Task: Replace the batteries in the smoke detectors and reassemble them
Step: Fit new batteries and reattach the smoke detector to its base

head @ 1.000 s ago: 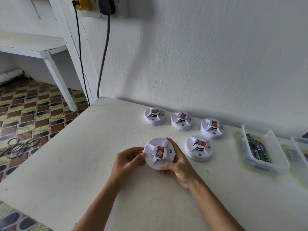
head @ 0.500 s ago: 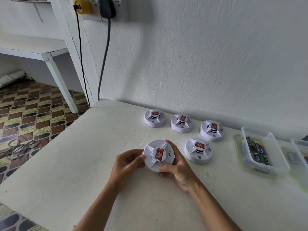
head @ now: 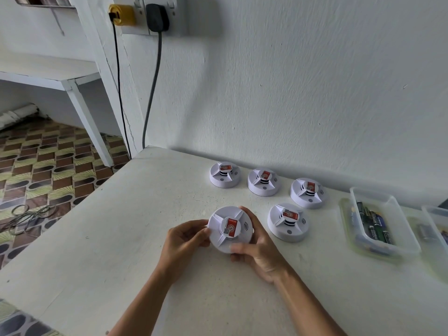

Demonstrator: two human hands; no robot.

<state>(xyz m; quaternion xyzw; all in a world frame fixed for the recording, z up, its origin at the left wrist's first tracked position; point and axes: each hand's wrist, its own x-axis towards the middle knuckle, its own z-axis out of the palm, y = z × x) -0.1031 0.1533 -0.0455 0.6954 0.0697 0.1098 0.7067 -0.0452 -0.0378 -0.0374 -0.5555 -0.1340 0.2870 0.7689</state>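
Both hands hold a round white smoke detector (head: 229, 229) with a red label, just above the white table (head: 121, 238). My left hand (head: 184, 241) grips its left edge. My right hand (head: 257, 248) wraps its right side, thumb on the front rim. Several more white detectors sit on the table: one (head: 288, 221) close to the right, and three in a row by the wall (head: 224, 174) (head: 264, 181) (head: 308, 192). A clear plastic tray (head: 385, 219) at the right holds several batteries.
A second clear container (head: 436, 224) is cut off at the right edge. The wall runs close behind the detectors. Two cables hang from plugs (head: 157, 18) near the table's far left corner. The table's left edge drops to a patterned floor (head: 36, 170).
The held detector has turned a little in my hands; its label now tilts differently. The hands stay in the same place. The camera has tilted slightly.
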